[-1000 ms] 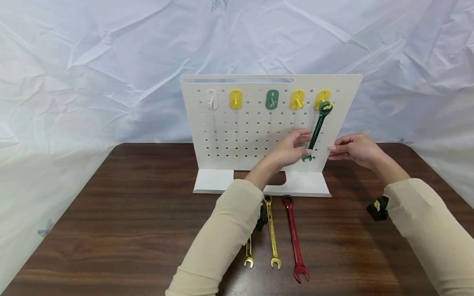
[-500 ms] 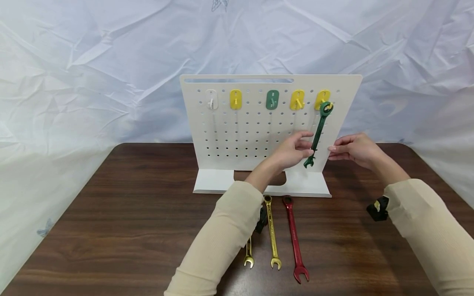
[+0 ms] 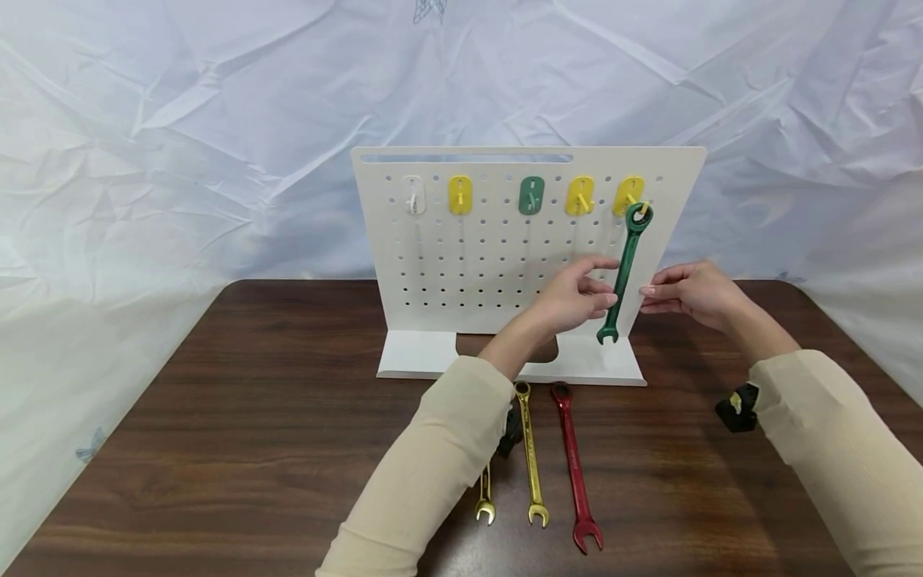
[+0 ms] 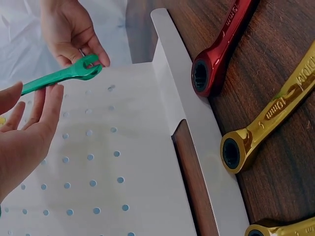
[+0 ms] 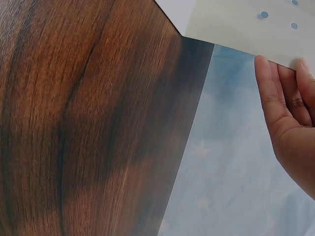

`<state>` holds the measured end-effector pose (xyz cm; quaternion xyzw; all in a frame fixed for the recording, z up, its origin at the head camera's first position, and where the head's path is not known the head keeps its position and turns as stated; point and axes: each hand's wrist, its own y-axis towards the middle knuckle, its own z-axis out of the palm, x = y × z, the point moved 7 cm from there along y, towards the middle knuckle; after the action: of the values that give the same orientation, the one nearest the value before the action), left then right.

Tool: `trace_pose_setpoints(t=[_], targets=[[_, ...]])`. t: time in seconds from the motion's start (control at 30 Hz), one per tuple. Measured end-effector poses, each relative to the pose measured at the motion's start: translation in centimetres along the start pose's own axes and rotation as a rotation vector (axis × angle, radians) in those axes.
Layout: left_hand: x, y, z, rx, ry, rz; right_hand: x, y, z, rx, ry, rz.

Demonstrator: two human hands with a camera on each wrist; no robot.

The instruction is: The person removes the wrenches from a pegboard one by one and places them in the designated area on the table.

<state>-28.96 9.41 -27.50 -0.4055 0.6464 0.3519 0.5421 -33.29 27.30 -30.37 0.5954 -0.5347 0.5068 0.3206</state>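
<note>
My left hand [image 3: 573, 298] pinches the shank of a green combination wrench [image 3: 624, 268] between thumb and fingers. The wrench's ring end is up at the tip of the rightmost yellow hook [image 3: 629, 191]; its open end points down, apart from the board in the left wrist view. My right hand [image 3: 694, 293] grips the right edge of the white pegboard [image 3: 497, 240], thumb on the front; the right wrist view shows its fingers [image 5: 268, 83] at that edge.
Further hooks on the board are white [image 3: 413, 195], yellow [image 3: 460, 195], green [image 3: 531, 195] and yellow [image 3: 580, 195]. On the wooden table [image 3: 238, 449] lie a red wrench [image 3: 573, 465], a gold wrench [image 3: 531, 457] and another gold wrench [image 3: 485, 501] partly behind my left sleeve.
The green wrench has come forward along the hook toward its tip, its lower end shifting down and right. My left hand has moved slightly right with it. My right hand stays at the board's edge.
</note>
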Motion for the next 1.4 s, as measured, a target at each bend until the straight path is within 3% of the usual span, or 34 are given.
trace_pose_setpoints(t=[0.47,0.7,1.03,1.4], targets=[[-1.3,-0.9,0.9,0.039,-0.04,0.008,0.2,-0.1,0.2,0.01,-0.019,0.003],[-2.1,-1.1,1.5,0.078,-0.094,0.019,0.2,-0.1,0.3,0.035,0.027,0.005],[-3.4,-1.6,1.4,0.077,-0.062,0.036,-0.1,0.0,0.1,0.031,0.01,0.008],[-4.6,-2.1,1.5,0.107,-0.105,0.05,0.2,-0.2,0.2,0.036,0.018,0.003]])
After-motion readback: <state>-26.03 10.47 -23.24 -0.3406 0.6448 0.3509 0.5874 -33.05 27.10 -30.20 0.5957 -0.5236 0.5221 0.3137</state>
